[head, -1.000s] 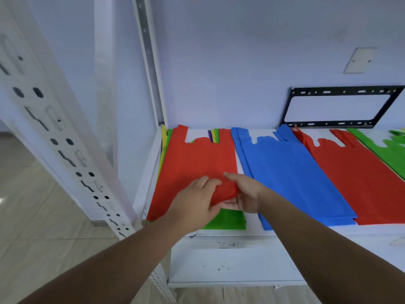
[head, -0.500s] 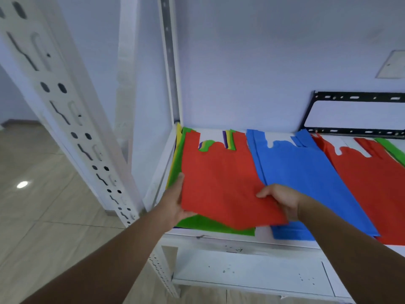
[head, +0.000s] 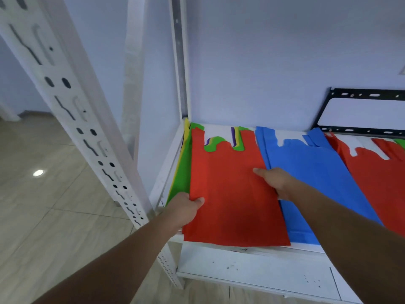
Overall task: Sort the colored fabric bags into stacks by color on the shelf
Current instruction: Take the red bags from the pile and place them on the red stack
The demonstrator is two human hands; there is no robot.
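Holding the red bag [head: 232, 198] by its two long edges, I have it spread flat on top of the mixed pile [head: 182, 172] at the left end of the shelf [head: 219, 131]. Its handles point at the wall and its bottom edge hangs just over the front lip. My left hand [head: 186, 207] grips the left edge, thumb on top and fingers tucked under. My right hand [head: 274, 181] holds the right edge, thumb lying on the fabric; the fingers are hidden beneath it. Green, yellow and purple edges of the pile peek out on the left and between the handles. Just beside it on the right lies the blue stack [head: 311, 172], then a red stack [head: 377, 178], with a green bag [head: 400, 143] at the frame's edge. A black bracket [head: 361, 95] leans on the wall behind them. A perforated white post [head: 72, 110] stands to my left over the tiled floor [head: 43, 216].
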